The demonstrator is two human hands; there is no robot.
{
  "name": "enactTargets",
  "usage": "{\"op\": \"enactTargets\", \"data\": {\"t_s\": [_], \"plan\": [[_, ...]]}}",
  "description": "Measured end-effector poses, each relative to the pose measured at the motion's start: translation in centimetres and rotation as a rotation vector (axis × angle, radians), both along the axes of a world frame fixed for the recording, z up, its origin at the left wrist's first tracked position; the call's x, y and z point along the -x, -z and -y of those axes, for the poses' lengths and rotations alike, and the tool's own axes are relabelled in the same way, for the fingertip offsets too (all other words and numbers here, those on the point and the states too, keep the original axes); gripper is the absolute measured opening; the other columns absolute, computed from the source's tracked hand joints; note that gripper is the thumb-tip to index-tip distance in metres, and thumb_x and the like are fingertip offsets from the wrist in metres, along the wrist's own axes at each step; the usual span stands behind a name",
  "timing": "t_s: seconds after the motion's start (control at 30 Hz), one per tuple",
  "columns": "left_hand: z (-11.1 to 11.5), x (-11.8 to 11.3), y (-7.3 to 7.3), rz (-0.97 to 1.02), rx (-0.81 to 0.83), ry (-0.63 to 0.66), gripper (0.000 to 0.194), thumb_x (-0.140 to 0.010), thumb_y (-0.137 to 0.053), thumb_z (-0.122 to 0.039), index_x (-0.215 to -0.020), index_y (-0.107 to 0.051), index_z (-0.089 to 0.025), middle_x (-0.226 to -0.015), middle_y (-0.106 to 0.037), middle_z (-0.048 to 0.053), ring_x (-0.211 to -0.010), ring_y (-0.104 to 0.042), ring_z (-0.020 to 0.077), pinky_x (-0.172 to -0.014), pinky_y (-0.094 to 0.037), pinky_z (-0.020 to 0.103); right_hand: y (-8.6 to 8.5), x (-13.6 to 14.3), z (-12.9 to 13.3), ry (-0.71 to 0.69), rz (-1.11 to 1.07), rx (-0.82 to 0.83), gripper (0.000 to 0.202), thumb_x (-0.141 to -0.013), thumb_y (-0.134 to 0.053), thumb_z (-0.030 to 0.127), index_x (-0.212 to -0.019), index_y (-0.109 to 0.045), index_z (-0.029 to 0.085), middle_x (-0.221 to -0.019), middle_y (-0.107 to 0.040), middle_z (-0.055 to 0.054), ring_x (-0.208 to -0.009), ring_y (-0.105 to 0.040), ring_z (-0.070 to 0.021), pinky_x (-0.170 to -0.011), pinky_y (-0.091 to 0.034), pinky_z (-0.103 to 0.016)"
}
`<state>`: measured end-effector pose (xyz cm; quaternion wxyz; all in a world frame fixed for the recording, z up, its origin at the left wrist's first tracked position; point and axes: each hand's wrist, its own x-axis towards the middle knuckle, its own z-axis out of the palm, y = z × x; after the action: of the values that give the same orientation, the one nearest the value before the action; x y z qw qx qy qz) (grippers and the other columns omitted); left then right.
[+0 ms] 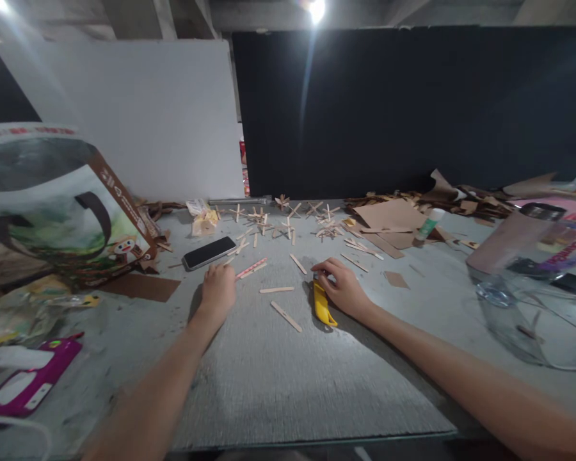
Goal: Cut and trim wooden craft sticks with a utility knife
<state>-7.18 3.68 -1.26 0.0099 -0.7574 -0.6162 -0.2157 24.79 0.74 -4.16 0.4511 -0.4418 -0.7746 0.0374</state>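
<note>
My left hand (219, 286) rests on the table with its fingers curled; what they hold, if anything, is hidden. Right beside its fingertips lie a red-patterned craft stick (252, 267) and a plain one. A dark smartphone (210, 253) is just beyond that hand. My right hand (342, 286) has its fingers bent over the front end of a yellow utility knife (322, 305), whose tip is covered. Between the hands lie loose wooden craft sticks, among them one flat stick (277, 290) and one slanted stick with a dark mark (286, 317).
Crossed stick pieces (288, 224) spread along the back. Cardboard scraps (386, 216) and a glue stick (431, 224) are at back right, near a pink tumbler (514, 240). A large printed bag (57, 211) and a magenta device (33, 378) occupy the left.
</note>
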Motion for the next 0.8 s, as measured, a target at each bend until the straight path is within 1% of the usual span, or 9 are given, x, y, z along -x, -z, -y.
{"op": "enactTargets", "data": {"t_s": [0.1,0.2,0.3,0.4,0.5,0.57,0.67,0.73,0.8], "plan": [[0.1,-0.1,0.1,-0.029,-0.035,-0.061,0.024,-0.083,-0.048,-0.003,-0.077,-0.066,-0.018,-0.077,-0.066,0.015,-0.095,-0.066,0.0337,-0.082,-0.051,0.044,0.1,0.0,-0.1,0.003,0.008,-0.005,0.019,-0.094,-0.051,0.015,-0.097,-0.069,0.022,-0.089,-0.067,-0.006,-0.084,-0.064,-0.0216,-0.076,-0.052,-0.035],[0.3,-1.0,-0.4,0.015,-0.054,-0.064,0.025,-0.083,-0.047,-0.001,-0.082,-0.065,-0.018,-0.079,-0.069,0.013,-0.091,-0.067,0.0307,-0.08,-0.052,0.041,0.1,0.0,0.0,0.012,0.021,-0.01,0.018,-0.095,-0.051,0.015,-0.098,-0.067,0.021,-0.09,-0.067,-0.007,-0.085,-0.065,-0.022,-0.077,-0.054,-0.036],[0.8,-2.8,-1.1,0.181,-0.035,0.024,0.014,-0.09,-0.053,-0.011,-0.09,-0.063,-0.019,-0.084,-0.073,0.008,-0.081,-0.069,0.0231,-0.075,-0.053,0.035,-0.2,0.3,0.6,0.023,0.006,-0.023,0.024,-0.096,-0.051,0.017,-0.117,-0.062,0.021,-0.093,-0.068,-0.007,-0.085,-0.067,-0.0226,-0.078,-0.055,-0.037],[1.8,-5.0,-1.5,0.503,0.056,0.243,0.015,-0.095,-0.052,-0.014,-0.103,-0.062,-0.021,-0.075,-0.073,0.002,-0.07,-0.069,0.0186,-0.066,-0.052,0.03,-0.8,0.9,1.7,-0.05,0.016,-0.028,0.049,-0.099,-0.049,0.018,-0.147,-0.043,0.023,-0.099,-0.071,-0.006,-0.088,-0.068,-0.0223,-0.083,-0.057,-0.038],[3.2,-6.7,-1.5,0.597,0.085,0.396,0.01,-0.095,-0.057,-0.016,-0.101,-0.063,-0.022,-0.083,-0.074,0.002,-0.077,-0.071,0.0181,-0.072,-0.054,0.03,-1.3,1.4,2.6,-0.152,0.106,-0.04,0.06,-0.101,-0.046,0.016,-0.158,-0.031,0.025,-0.107,-0.072,-0.008,-0.094,-0.068,-0.0228,-0.087,-0.056,-0.039],[4.0,-7.4,-1.5,0.583,0.105,0.466,0.01,-0.092,-0.062,-0.016,-0.099,-0.064,-0.022,-0.081,-0.072,0.001,-0.079,-0.071,0.0182,-0.077,-0.054,0.031,-1.4,1.6,2.8,-0.195,0.193,-0.032,0.056,-0.1,-0.045,0.016,-0.155,-0.037,0.024,-0.109,-0.071,-0.011,-0.096,-0.068,-0.0246,-0.086,-0.056,-0.04],[4.5,-7.8,-1.5,0.543,0.194,0.506,0.012,-0.094,-0.06,-0.018,-0.104,-0.065,-0.023,-0.085,-0.072,0.001,-0.082,-0.07,0.0189,-0.078,-0.054,0.031,-1.2,1.7,2.5,-0.206,0.25,0.055,0.037,-0.101,-0.047,0.018,-0.136,-0.054,0.022,-0.108,-0.071,-0.012,-0.095,-0.067,-0.0259,-0.081,-0.054,-0.038],[4.3,-7.5,-1.5,0.508,0.253,0.482,0.017,-0.097,-0.054,-0.019,-0.11,-0.065,-0.024,-0.089,-0.073,0.002,-0.085,-0.07,0.0198,-0.077,-0.054,0.031,-1.1,1.5,2.2,-0.193,0.227,0.139,0.024,-0.102,-0.052,0.024,-0.124,-0.059,0.022,-0.106,-0.071,-0.012,-0.093,-0.067,-0.0251,-0.079,-0.053,-0.036],[3.7,-6.9,-1.2,0.458,0.246,0.423,0.022,-0.098,-0.049,-0.015,-0.112,-0.065,-0.023,-0.094,-0.072,0.005,-0.091,-0.07,0.0208,-0.081,-0.054,0.032,-1.1,1.3,1.7,-0.18,0.219,0.201,0.019,-0.1,-0.059,0.03,-0.117,-0.062,0.021,-0.103,-0.071,-0.011,-0.087,-0.067,-0.0241,-0.077,-0.053,-0.034]]}}
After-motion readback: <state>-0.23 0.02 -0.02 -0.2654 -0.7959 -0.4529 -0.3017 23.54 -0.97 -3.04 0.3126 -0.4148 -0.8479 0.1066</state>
